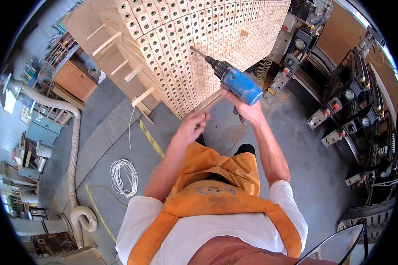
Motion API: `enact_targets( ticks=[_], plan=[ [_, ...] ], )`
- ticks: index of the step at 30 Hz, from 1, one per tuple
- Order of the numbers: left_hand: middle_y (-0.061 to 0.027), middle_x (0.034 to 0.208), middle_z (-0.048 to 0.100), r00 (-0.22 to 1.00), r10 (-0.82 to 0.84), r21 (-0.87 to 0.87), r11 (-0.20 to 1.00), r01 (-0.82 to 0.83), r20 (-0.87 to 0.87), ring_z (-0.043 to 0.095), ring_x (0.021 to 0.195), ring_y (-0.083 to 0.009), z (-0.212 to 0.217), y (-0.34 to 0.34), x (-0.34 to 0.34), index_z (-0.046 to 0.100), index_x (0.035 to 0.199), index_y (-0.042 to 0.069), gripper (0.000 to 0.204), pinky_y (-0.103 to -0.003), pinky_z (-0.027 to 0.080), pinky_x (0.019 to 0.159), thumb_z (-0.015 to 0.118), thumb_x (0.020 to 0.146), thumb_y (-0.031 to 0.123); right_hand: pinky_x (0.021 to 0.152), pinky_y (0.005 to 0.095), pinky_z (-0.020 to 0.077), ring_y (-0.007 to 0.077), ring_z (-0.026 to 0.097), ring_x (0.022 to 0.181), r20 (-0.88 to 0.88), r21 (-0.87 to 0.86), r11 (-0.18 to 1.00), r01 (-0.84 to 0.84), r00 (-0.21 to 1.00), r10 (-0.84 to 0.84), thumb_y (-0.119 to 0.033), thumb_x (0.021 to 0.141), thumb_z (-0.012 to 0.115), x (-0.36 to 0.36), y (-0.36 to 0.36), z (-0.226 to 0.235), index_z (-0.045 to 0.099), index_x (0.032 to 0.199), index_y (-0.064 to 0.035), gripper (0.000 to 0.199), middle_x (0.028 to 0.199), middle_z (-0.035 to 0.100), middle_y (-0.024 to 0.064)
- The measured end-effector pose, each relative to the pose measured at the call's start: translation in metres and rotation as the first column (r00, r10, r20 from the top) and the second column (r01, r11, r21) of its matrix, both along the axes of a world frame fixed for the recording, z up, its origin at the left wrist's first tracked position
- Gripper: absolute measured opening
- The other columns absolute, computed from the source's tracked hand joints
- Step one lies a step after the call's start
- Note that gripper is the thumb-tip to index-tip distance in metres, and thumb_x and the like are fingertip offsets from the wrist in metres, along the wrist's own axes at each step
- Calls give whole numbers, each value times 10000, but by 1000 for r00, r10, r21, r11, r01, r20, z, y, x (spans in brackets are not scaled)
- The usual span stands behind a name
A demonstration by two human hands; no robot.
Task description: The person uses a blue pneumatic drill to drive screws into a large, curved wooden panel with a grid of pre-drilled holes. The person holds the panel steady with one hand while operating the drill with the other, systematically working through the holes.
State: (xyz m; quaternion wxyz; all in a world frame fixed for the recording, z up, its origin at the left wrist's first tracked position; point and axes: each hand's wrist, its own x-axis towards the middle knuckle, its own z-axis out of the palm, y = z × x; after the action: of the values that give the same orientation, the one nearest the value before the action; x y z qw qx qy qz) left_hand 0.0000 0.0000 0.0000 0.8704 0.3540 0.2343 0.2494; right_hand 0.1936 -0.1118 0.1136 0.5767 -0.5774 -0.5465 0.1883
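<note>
My right hand [248, 109] is wrapped round the handle of a blue power drill [241, 85], seen from above. Its long bit [198, 52] points up and left at a big stack of pale wooden pieces [181, 26]. Rows of round holes with dark metal-looking rims cover the stack's face. The bit's tip overlaps that face; I cannot tell whether it touches. Lower and to the left, my left hand [192, 126] hangs in front of the stack with fingers curled together. Anything inside those fingers is hidden.
Wooden sticks [107, 44] jut from the stack's left side, and a small block [245, 32] protrudes from its face. A coiled white cable [124, 176] and ribbed hose [75, 145] lie on the floor to the left. Machinery with gauges [349, 95] lines the right.
</note>
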Motion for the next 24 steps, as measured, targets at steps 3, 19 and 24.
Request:
enact_targets(
  ticks=[3, 19, 24],
  plan=[
    [0, 868, 568, 999, 43, 136, 990, -40, -19, 461, 620, -40, 47, 31, -7, 568, 1104, 13, 214, -149, 330, 437, 540, 953, 162, 739, 277, 512, 113, 631, 864, -300, 26, 997, -78, 950, 82, -113, 855, 692, -15, 12, -2, 667, 1097, -63, 248, 1002, 696, 31],
    [14, 762, 450, 939, -75, 88, 995, 47, 335, 411, 573, -31, 103, 53, 54, 539, 1080, 16, 240, -148, 298, 405, 546, 971, 229, 664, 269, 530, 177, 637, 895, -580, 8, 951, -309, 773, 256, -183, 824, 717, 30, -48, -34, 596, 1173, -34, 398, 982, 676, 113],
    [2, 844, 496, 920, -142, 128, 987, 102, 366, 416, 604, -30, 96, 59, 45, 540, 1124, 34, 252, -144, 297, 420, 511, 993, 247, 656, 267, 529, 189, 635, 902, -631, 27, 954, -299, 735, 248, -189, 816, 717, 38, -50, -40, 573, 1195, -27, 436, 988, 666, 128]
  ],
)
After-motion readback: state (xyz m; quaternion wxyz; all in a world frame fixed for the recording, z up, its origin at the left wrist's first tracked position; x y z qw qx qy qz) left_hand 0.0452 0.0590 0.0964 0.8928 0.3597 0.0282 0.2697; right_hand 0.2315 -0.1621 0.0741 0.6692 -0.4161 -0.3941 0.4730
